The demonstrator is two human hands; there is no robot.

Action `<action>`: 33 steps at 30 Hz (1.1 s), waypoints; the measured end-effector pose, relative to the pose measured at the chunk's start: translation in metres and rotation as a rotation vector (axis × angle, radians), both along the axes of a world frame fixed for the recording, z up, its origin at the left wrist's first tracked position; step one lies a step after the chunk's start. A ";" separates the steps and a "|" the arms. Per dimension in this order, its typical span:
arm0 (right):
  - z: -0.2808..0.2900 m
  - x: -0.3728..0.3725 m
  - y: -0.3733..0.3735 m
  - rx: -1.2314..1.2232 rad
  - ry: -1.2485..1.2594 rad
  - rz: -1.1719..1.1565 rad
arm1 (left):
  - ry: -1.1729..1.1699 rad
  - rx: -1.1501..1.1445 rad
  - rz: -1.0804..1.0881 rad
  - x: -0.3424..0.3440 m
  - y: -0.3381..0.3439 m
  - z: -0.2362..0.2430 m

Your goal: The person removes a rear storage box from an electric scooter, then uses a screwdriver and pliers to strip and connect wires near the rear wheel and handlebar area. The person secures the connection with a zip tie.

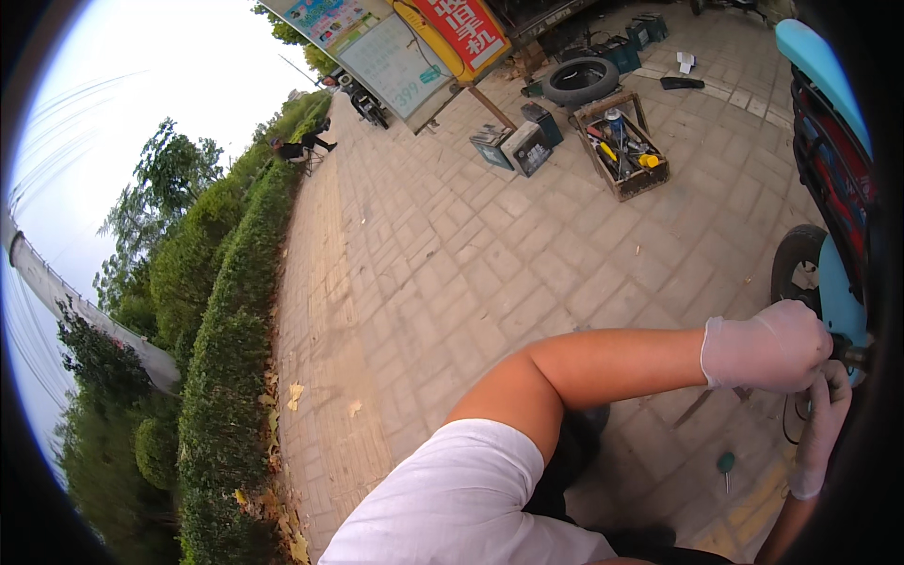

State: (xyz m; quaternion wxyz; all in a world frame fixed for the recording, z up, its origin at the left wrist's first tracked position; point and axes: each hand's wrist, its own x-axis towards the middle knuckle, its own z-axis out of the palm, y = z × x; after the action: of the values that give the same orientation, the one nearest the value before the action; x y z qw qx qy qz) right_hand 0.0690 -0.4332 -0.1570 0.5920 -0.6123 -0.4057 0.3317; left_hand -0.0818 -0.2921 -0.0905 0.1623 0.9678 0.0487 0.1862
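Note:
A light-blue scooter (852, 287) stands at the right edge, its black wheel (797, 266) partly in view. My left hand (774, 345), in a thin pale glove, reaches across to its lower part and is closed; what lies inside the fist is hidden. Just below it, my right hand (823, 419), gloved as well, has its fingers bent together beside a dark part (853, 356) of the scooter. What those fingers grip is too small to tell. A thin black cable (789, 428) loops beside the right hand. On the paving below lies a green-handled screwdriver (725, 462).
A wooden toolbox (642, 185) full of tools stands ahead, with batteries (525, 149) and a tyre (580, 82) nearby. Behind them is a sign board (395, 71). A hedge (224, 348) lines the left side. Far off, a person (299, 149) sits beside it.

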 end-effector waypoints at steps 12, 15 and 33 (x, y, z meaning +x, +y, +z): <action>-0.008 -0.001 -0.006 0.096 0.067 0.050 | 0.012 -0.025 -0.015 0.005 -0.005 -0.003; -0.009 0.006 -0.013 0.084 0.054 0.053 | -0.052 -0.035 -0.020 0.008 -0.009 -0.005; -0.002 0.027 -0.025 0.036 -0.094 0.063 | -0.057 0.027 -0.102 0.017 -0.008 0.000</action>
State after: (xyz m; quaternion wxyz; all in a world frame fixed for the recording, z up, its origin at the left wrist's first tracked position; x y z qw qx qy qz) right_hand 0.0959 -0.4580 -0.1591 0.5723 -0.6034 -0.4582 0.3138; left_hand -0.0646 -0.3000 -0.0902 0.1597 0.9654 -0.0077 0.2058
